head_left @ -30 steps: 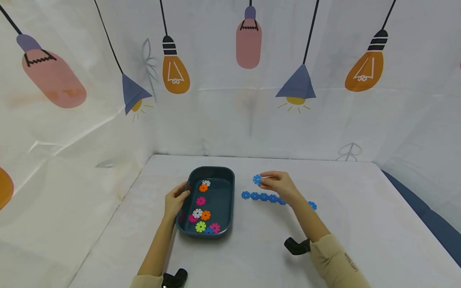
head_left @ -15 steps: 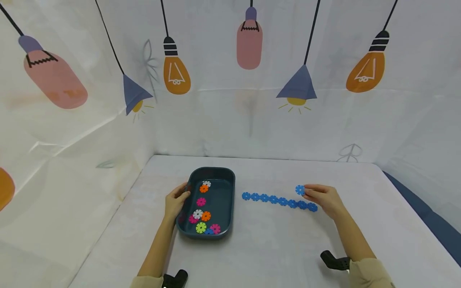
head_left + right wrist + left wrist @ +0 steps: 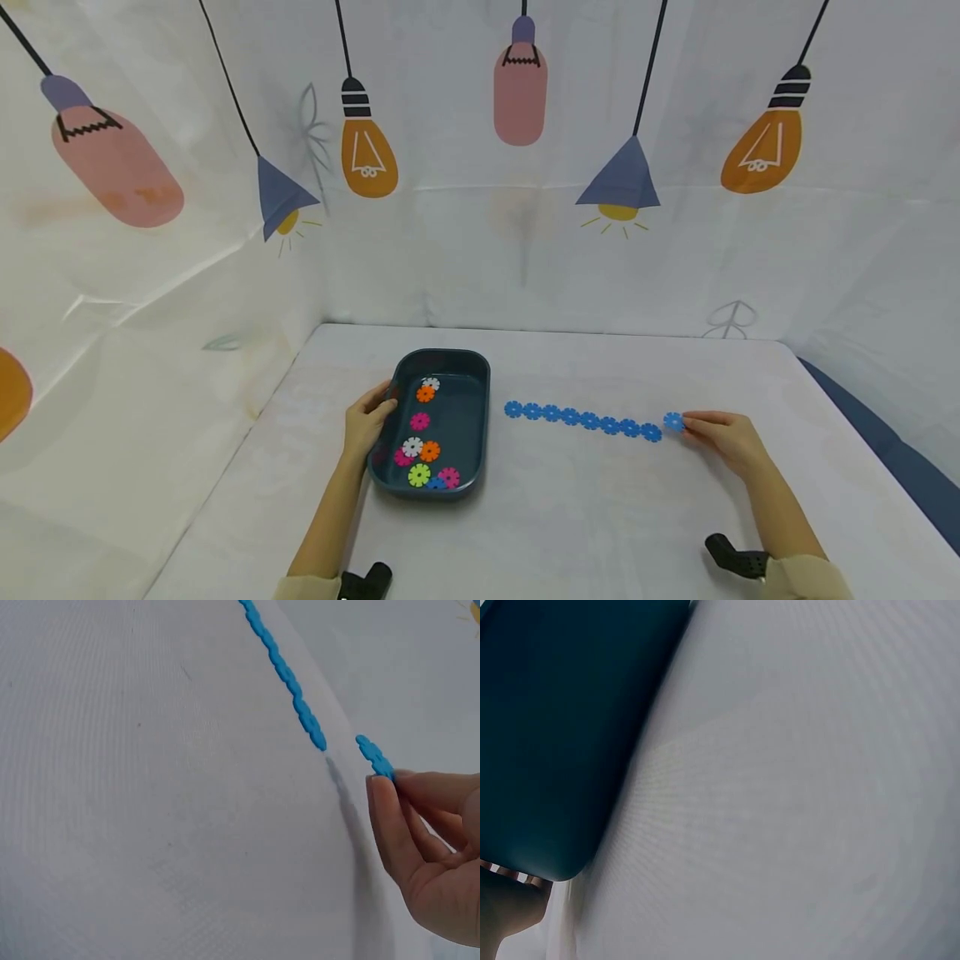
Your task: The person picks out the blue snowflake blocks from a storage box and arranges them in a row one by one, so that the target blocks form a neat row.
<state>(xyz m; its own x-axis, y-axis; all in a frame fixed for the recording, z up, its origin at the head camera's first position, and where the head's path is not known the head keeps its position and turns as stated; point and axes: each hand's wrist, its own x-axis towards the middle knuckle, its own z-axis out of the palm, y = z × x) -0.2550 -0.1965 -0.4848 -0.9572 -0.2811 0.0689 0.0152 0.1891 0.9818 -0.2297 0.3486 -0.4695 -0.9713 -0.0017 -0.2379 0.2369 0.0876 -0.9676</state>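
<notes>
Between thumb and fingers, my right hand (image 3: 727, 437) pinches a blue snowflake disc (image 3: 673, 422), a flat round notched piece. In the right wrist view that disc (image 3: 375, 756) is raised over the table, just past the near end of a row of blue snowflake discs (image 3: 289, 679). The row (image 3: 589, 421) stretches from beside the tray to the right across the white table. My left hand (image 3: 365, 423) grips the left rim of a dark teal tray (image 3: 474, 433), tilted up toward me. In the left wrist view, the tray's underside (image 3: 562, 727) hides most of the hand.
Inside the tray lie loose snowflake discs: white (image 3: 412, 447), orange (image 3: 430, 451), pink (image 3: 421, 421), lime green (image 3: 419, 475) and blue (image 3: 437, 482). A white cloth wall (image 3: 465, 250) printed with lamps rises behind the table (image 3: 570, 525).
My right hand has carried the blue snowflake disc rightward from above the row's left part, then lowered it beside the right end. The left hand and tray stay in place.
</notes>
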